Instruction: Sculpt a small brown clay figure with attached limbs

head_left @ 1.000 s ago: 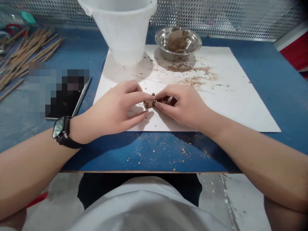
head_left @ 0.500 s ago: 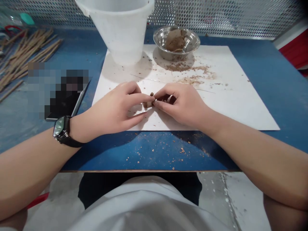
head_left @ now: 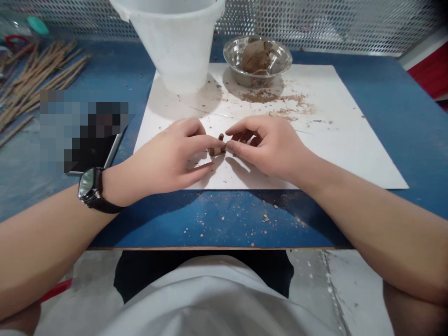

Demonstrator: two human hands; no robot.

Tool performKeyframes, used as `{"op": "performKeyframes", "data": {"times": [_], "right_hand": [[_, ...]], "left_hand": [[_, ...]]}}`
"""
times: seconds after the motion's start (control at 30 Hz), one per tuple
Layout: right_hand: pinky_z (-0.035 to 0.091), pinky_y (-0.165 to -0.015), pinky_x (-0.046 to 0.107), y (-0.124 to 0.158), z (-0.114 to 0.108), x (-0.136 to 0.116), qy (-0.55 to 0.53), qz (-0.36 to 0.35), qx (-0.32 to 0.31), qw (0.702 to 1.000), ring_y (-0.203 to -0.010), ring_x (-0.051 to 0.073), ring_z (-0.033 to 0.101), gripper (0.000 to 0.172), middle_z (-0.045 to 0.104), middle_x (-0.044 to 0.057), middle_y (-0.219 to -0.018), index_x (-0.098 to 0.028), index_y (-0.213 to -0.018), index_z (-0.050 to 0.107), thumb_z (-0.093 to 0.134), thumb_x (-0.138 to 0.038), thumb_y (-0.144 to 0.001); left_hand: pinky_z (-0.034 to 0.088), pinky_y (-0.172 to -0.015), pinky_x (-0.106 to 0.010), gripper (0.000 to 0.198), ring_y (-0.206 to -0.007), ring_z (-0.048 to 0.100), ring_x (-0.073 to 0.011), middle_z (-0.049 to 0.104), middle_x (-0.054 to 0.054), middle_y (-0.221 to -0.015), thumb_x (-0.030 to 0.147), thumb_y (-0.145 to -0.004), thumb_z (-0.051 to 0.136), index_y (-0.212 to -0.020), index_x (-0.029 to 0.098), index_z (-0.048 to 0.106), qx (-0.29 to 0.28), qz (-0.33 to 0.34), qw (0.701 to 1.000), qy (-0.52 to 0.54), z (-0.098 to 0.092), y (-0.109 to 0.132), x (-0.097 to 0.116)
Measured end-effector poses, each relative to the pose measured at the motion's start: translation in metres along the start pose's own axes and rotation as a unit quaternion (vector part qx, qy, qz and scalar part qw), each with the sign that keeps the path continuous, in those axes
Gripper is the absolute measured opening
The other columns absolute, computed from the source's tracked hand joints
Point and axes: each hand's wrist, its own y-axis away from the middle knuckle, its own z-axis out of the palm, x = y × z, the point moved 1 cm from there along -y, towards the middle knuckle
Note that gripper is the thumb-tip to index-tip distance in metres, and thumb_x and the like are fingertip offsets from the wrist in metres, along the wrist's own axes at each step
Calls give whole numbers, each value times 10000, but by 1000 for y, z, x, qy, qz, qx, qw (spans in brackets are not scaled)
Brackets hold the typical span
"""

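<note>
My left hand (head_left: 168, 156) and my right hand (head_left: 268, 144) meet over a white sheet (head_left: 336, 121) on the blue table. Between their fingertips sits a small brown clay piece (head_left: 217, 148) with a short stub standing up from it. Both hands pinch it from either side, fingers curled. A thin stick or wire (head_left: 210, 114) lies across the sheet just beyond the hands. My left wrist carries a black watch (head_left: 90, 190).
A white plastic bucket (head_left: 177, 42) stands at the sheet's far left. A steel bowl (head_left: 257, 58) with a brown clay lump sits beside it, crumbs spread in front. Thin brown sticks (head_left: 38, 77) lie far left. A dark phone and pen (head_left: 114, 149) rest left of the sheet.
My right hand's fingers have lifted and opened slightly above the clay piece. The left hand keeps its pinch. The view shifted a little.
</note>
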Motion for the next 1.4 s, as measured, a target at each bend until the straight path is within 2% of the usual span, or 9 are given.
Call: {"op": "performKeyframes", "data": {"times": [0.1,0.2,0.33,0.5,0.63,0.7,0.87,1.13,1.4], "right_hand": [[549,-696,384,-2,-1,-1,-38,63,18,997,-747,215,698,67,807,57,-851,-211,-955,838,790,-258,-959],[511,-634,376,-4,-2,0,-63,117,28,991,-675,202,655,87,771,44,-793,-221,-892,806,761,-228,-967],[517,-682,391,-8,-7,4,-43,135,46,989,-683,203,653,113,758,40,-781,-226,-874,786,741,-206,-976],[516,-726,391,-10,-16,10,50,77,64,994,-731,215,673,98,795,47,-840,-233,-874,793,741,-230,-957],[510,-789,408,-4,-18,3,120,-45,-32,991,-794,243,708,148,824,55,-876,-245,-904,856,715,-263,-945],[486,-785,398,1,-15,-2,139,-78,-68,985,-783,233,697,196,808,51,-839,-242,-923,876,691,-289,-965],[447,-750,364,8,-7,-8,128,-65,-83,986,-748,202,659,271,803,52,-829,-199,-962,884,637,-303,-1004],[433,-751,355,6,-3,-7,121,-65,-105,985,-749,203,648,266,795,54,-827,-187,-935,868,636,-297,-1006],[424,-739,367,6,-6,-7,138,-74,-97,983,-738,210,648,270,799,58,-811,-199,-942,879,645,-309,-1022]], "left_hand": [[620,-937,-527,339,-1024,683,-305,680,-130,-1119,383,-1135,587,-1390,255,770,0,1,1000,0,0,0,-2],[625,-938,-545,351,-1023,687,-316,688,-141,-1127,400,-1138,583,-1394,249,770,-3,2,1000,5,1,1,-4],[626,-936,-556,356,-1027,689,-320,691,-142,-1138,417,-1144,572,-1403,266,764,0,5,1000,6,1,1,-4],[636,-914,-540,337,-1005,690,-305,680,-117,-1116,430,-1145,568,-1404,315,750,7,5,1000,4,1,1,-4],[644,-934,-563,335,-1021,695,-309,695,-131,-1129,416,-1136,572,-1394,297,749,-6,-6,1000,5,-1,1,-3],[644,-933,-566,334,-1028,698,-313,701,-136,-1132,414,-1125,589,-1391,293,750,-11,-9,1000,9,-2,1,-2],[634,-908,-537,305,-998,705,-308,708,-116,-1106,396,-1105,614,-1361,321,761,10,-6,1000,9,-1,2,-1],[634,-931,-548,385,-1017,698,-306,697,-153,-1140,379,-1114,598,-1433,225,749,-7,-9,1000,8,-3,1,0],[639,-925,-564,332,-1011,693,-309,689,-131,-1128,426,-1126,588,-1405,313,730,-7,-7,1000,5,-1,0,-1]]}}
